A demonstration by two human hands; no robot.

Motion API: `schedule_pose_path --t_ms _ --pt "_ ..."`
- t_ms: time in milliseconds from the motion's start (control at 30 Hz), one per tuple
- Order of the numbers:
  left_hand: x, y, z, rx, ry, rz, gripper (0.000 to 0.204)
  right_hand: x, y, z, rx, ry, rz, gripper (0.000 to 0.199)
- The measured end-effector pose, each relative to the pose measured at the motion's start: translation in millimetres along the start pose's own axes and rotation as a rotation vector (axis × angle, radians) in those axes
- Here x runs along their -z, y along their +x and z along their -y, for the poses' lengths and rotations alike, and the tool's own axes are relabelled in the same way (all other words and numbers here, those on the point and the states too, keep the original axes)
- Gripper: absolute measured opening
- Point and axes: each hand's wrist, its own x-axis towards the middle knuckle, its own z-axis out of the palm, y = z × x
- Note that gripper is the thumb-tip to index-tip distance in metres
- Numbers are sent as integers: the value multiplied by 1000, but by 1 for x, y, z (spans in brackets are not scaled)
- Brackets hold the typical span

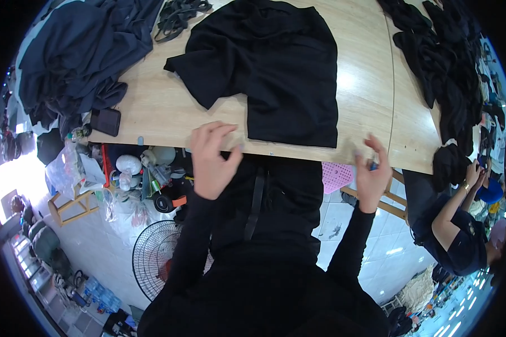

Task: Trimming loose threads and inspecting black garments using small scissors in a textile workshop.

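A pair of black shorts (289,73) lies on the light wooden table (365,106) before me. One leg reaches straight down to the near edge, while the other is bunched out to the left. My left hand (212,160) hovers at the table's near edge, left of the straight leg. Its fingers are bent, the thumb stands apart, and nothing is in it. To the right of the shorts, my right hand (373,178) is raised by the edge with curled fingers. A small bluish thing shows in it, too small to name. Neither hand touches the shorts.
Dark cloth (90,56) is heaped at the left, with a black phone (105,122) beside it. Black straps (177,17) lie at the back. More black garments (433,62) cover the right side. A fan (152,258) stands below; a co-worker (455,230) sits at right.
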Motion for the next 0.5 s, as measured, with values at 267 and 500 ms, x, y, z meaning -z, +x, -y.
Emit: schedule_pose_path --t_ms 267,500 --pt "-48 15 -25 233 -371 -55 24 -65 -14 7 60 86 83 21" --pt "-40 29 -17 763 -1623 -36 21 -59 2 52 -707 1267 198 20"
